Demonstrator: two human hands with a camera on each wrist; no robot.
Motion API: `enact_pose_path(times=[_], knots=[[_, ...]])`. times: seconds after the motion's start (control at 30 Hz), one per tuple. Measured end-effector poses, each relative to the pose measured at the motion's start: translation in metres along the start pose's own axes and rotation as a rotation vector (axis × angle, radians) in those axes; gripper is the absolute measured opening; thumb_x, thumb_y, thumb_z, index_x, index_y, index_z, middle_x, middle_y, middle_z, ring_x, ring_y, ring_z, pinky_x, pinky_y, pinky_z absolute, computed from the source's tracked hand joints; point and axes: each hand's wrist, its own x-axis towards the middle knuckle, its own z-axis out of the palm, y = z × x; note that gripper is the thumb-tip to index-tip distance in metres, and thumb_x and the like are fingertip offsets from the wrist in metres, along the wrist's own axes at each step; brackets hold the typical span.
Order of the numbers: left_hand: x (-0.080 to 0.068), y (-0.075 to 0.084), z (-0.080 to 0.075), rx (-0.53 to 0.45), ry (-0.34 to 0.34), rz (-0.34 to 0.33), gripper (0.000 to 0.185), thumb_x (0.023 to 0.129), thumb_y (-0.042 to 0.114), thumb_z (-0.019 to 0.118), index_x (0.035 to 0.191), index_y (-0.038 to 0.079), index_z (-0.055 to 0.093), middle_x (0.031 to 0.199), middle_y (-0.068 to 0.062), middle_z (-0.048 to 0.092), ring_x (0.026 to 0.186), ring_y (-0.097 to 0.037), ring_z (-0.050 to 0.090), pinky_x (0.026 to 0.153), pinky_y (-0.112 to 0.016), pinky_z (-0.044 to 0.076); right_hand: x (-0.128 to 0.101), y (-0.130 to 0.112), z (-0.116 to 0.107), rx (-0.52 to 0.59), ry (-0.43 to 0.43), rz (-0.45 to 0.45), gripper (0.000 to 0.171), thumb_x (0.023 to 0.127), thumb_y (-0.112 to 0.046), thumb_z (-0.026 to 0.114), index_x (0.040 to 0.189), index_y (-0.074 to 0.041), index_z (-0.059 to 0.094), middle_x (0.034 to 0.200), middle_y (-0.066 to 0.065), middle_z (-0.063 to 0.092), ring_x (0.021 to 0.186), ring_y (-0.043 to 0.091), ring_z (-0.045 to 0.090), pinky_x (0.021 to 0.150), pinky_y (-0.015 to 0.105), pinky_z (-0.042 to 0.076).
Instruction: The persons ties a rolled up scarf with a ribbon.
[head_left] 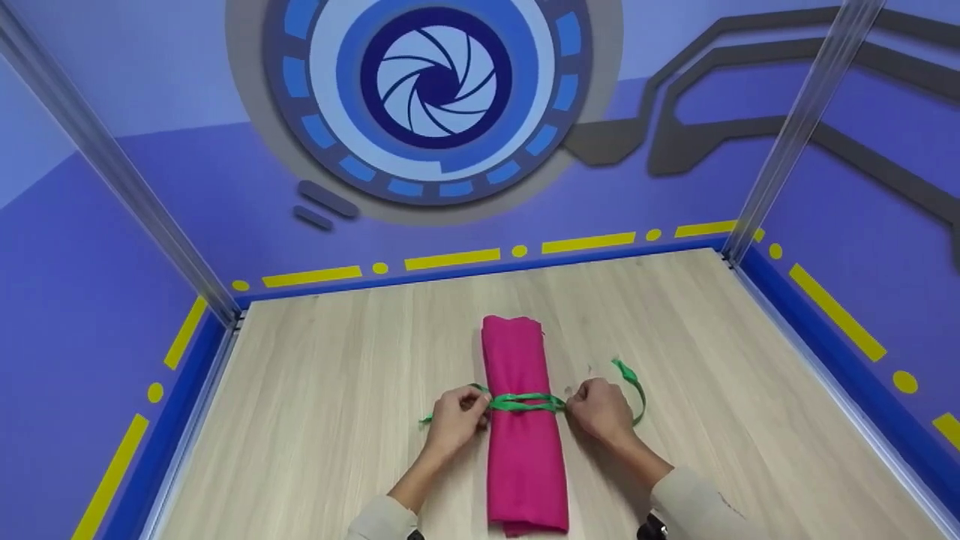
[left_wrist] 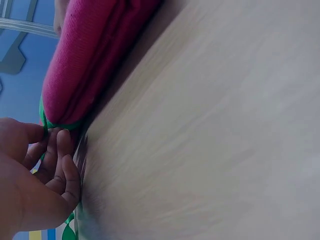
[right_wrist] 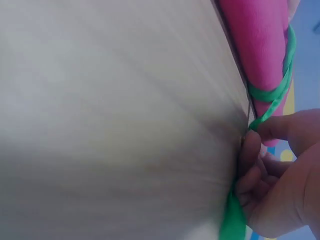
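A folded bundle of magenta cloth (head_left: 526,465) lies lengthwise on the table, drawn in at its middle by a green ribbon (head_left: 525,406) that crosses it in two strands. At the bundle's left edge my left hand (head_left: 455,417) pinches the ribbon between thumb and fingers, as the left wrist view also shows. My right hand (head_left: 602,409) pinches the ribbon just off the right edge; in the right wrist view two strands meet at the fingertips (right_wrist: 253,142). One loose ribbon end curves up beyond the right hand, and a shorter one pokes out left of the left hand.
The light wood-grain table (head_left: 337,360) extends around the bundle. Blue printed panels (head_left: 187,210) with yellow dashes enclose its back and sides. Metal posts (head_left: 795,135) stand at the back corners.
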Motion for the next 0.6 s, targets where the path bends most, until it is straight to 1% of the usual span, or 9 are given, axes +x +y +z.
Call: enact_pose_path(times=[0.07, 0.17, 0.23, 0.33, 0.43, 0.47, 0.5, 0.53, 0.6], knots=[[0.001, 0.003, 0.000, -0.083, 0.009, -0.020, 0.019, 0.107, 0.014, 0.064, 0.106, -0.002, 0.074, 0.090, -0.018, 0.072, 0.080, -0.029, 0.072, 0.067, -0.031, 0.059, -0.003, 0.001, 0.002, 0.039, 0.038, -0.010, 0.024, 0.089, -0.008, 0.072, 0.068, -0.012, 0.062, 0.063, -0.004, 0.055, 0.059, 0.013, 0.051, 0.053, 0.030, 0.041], [0.003, 0.006, -0.002, -0.244, 0.015, -0.080, 0.023, 0.110, 0.013, 0.059, 0.116, -0.007, 0.070, 0.099, -0.023, 0.072, 0.087, -0.029, 0.072, 0.074, -0.033, 0.060, -0.005, 0.002, 0.005, 0.133, 0.089, -0.017, 0.018, 0.091, -0.007, 0.074, 0.075, -0.010, 0.067, 0.068, -0.003, 0.059, 0.065, 0.014, 0.053, 0.059, 0.030, 0.044], [0.004, 0.007, -0.004, -0.349, 0.012, -0.121, 0.026, 0.111, 0.014, 0.057, 0.120, -0.008, 0.067, 0.105, -0.021, 0.073, 0.092, -0.026, 0.073, 0.078, -0.032, 0.060, -0.005, 0.001, 0.007, 0.227, 0.109, 0.006, 0.014, 0.094, -0.007, 0.075, 0.081, -0.009, 0.070, 0.072, -0.001, 0.060, 0.069, 0.015, 0.054, 0.062, 0.028, 0.044], [0.007, 0.008, -0.004, -0.495, -0.004, -0.171, 0.029, 0.112, 0.017, 0.055, 0.124, -0.008, 0.063, 0.117, -0.019, 0.072, 0.102, -0.024, 0.074, 0.086, -0.032, 0.060, -0.007, -0.003, 0.007, 0.485, 0.093, 0.075, 0.007, 0.100, -0.004, 0.071, 0.094, 0.000, 0.069, 0.081, 0.008, 0.066, 0.075, 0.020, 0.063, 0.066, 0.028, 0.052], [0.009, 0.010, -0.002, -0.583, -0.015, -0.192, 0.028, 0.113, 0.018, 0.053, 0.124, -0.007, 0.060, 0.126, -0.021, 0.069, 0.109, -0.024, 0.072, 0.093, -0.034, 0.058, -0.008, -0.008, 0.006, 0.751, 0.062, 0.136, 0.008, 0.106, -0.001, 0.062, 0.106, 0.007, 0.060, 0.093, 0.021, 0.072, 0.081, 0.027, 0.072, 0.067, 0.032, 0.059], [0.009, 0.010, -0.001, -0.603, -0.014, -0.199, 0.028, 0.114, 0.018, 0.052, 0.124, -0.007, 0.059, 0.128, -0.022, 0.067, 0.111, -0.024, 0.071, 0.095, -0.035, 0.058, -0.007, -0.009, 0.006, 0.842, 0.044, 0.152, 0.008, 0.107, 0.000, 0.058, 0.108, 0.008, 0.056, 0.097, 0.026, 0.072, 0.083, 0.030, 0.074, 0.068, 0.035, 0.060], [0.010, 0.011, 0.000, -0.617, -0.013, -0.202, 0.027, 0.114, 0.018, 0.051, 0.124, -0.006, 0.058, 0.130, -0.023, 0.067, 0.113, -0.025, 0.071, 0.097, -0.036, 0.057, -0.007, -0.011, 0.005, 0.905, 0.027, 0.156, 0.008, 0.109, 0.000, 0.054, 0.109, 0.008, 0.053, 0.102, 0.028, 0.073, 0.086, 0.031, 0.076, 0.070, 0.037, 0.061], [0.010, 0.012, 0.001, -0.628, -0.008, -0.208, 0.027, 0.114, 0.018, 0.050, 0.124, -0.006, 0.058, 0.130, -0.023, 0.067, 0.114, -0.025, 0.070, 0.098, -0.037, 0.056, -0.005, -0.011, 0.007, 0.962, 0.012, 0.159, 0.007, 0.110, -0.001, 0.051, 0.109, 0.006, 0.051, 0.105, 0.028, 0.075, 0.088, 0.029, 0.077, 0.073, 0.036, 0.062], [0.011, 0.014, 0.002, -0.646, 0.007, -0.217, 0.028, 0.114, 0.018, 0.049, 0.127, -0.006, 0.056, 0.128, -0.022, 0.068, 0.114, -0.026, 0.070, 0.100, -0.039, 0.056, -0.002, -0.014, 0.006, 1.089, -0.030, 0.177, 0.006, 0.112, -0.002, 0.047, 0.107, 0.003, 0.047, 0.112, 0.029, 0.074, 0.095, 0.029, 0.077, 0.082, 0.039, 0.062]])
